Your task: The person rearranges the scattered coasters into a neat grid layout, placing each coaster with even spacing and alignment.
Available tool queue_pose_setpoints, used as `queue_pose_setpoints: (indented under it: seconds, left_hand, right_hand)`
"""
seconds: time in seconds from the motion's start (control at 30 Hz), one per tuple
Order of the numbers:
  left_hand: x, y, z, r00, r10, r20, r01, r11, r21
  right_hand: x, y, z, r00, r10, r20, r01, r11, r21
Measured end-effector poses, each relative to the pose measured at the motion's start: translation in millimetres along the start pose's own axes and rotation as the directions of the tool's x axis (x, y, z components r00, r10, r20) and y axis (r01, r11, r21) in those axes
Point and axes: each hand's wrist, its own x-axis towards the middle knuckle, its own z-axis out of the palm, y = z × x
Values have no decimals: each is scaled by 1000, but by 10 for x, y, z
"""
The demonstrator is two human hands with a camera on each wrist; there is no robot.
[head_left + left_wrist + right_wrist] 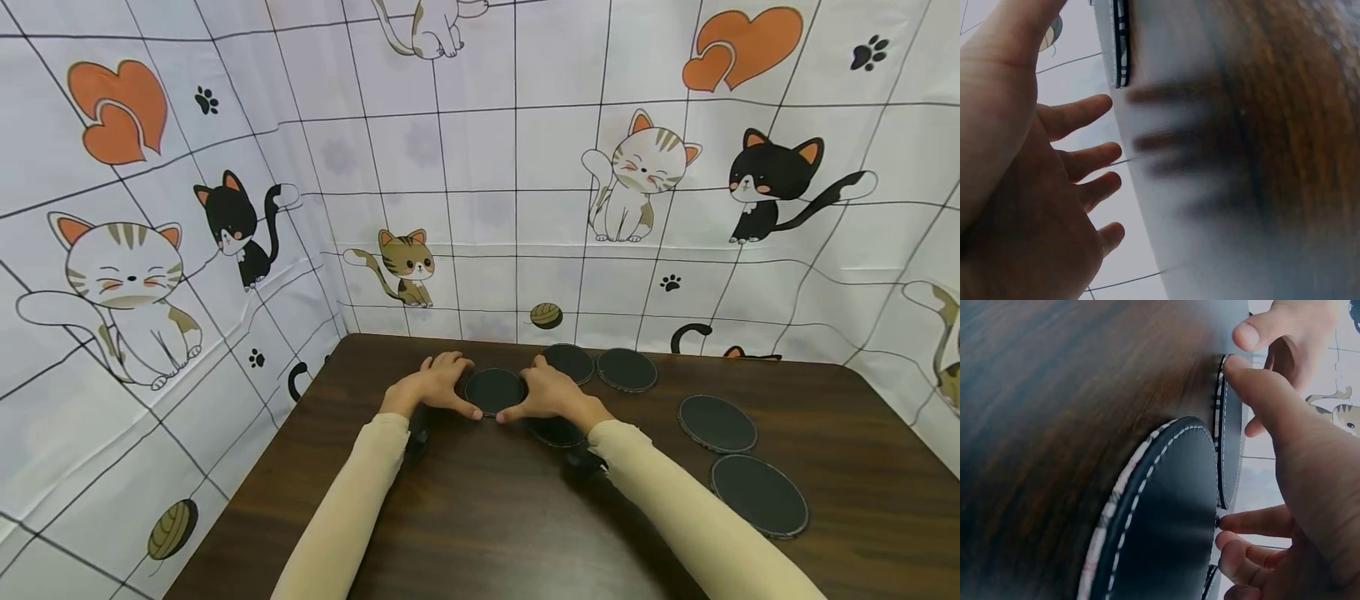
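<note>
A round black coaster (493, 392) with a stitched edge lies flat near the table's far side, between my two hands. My left hand (438, 385) is at its left, thumb towards the near edge; in the left wrist view its fingers (1094, 156) are spread, apart from the coaster's rim (1121, 50). My right hand (553, 393) curves loosely about the right side. In the right wrist view its thumb touches the rim of the coaster (1232, 444), with the other fingers near the far end. Under the right hand lies another coaster (557, 432), partly hidden.
Two coasters, one behind my right hand (567, 364) and one beside it (627, 370), lie along the back of the brown wooden table (480, 517). Two more, a coaster (717, 423) and a nearer coaster (759, 495), lie at the right. A cat-printed sheet (480, 167) hangs behind.
</note>
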Motion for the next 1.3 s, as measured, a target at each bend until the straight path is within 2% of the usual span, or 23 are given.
queue_pose_setpoints:
  seconds: [0.17,0.47,0.67,0.83,0.93,1.1,1.3]
  left_hand:
    - [3,6,-7,1000,4,12,-4,1000,26]
    - [22,-7,-1,999,51,6,-50,999,-12]
    - [29,-6,-17,999,53,-7,-53,999,7]
    - [26,26,-34,999,48,-14,-48,998,33]
    - [5,75,-78,998,55,-29,-53,997,51]
    - [-17,218,-210,989,105,-102,-99,993,68]
    - [49,430,-155,974,175,-141,-168,984,60]
  right_hand:
    - [0,-16,5,1000,-16,-24,16,1000,7]
    - [6,-56,17,998,-17,-61,16,1000,-9]
    - [33,-55,-3,996,-54,-77,50,997,-56]
    - [22,-39,-1,994,-66,-92,61,997,-48]
    - [-20,-23,-17,991,-70,-115,67,997,-31]
    - [-157,54,-136,978,-99,-185,102,995,6]
    - [-415,262,-260,963,-117,-242,122,993,6]
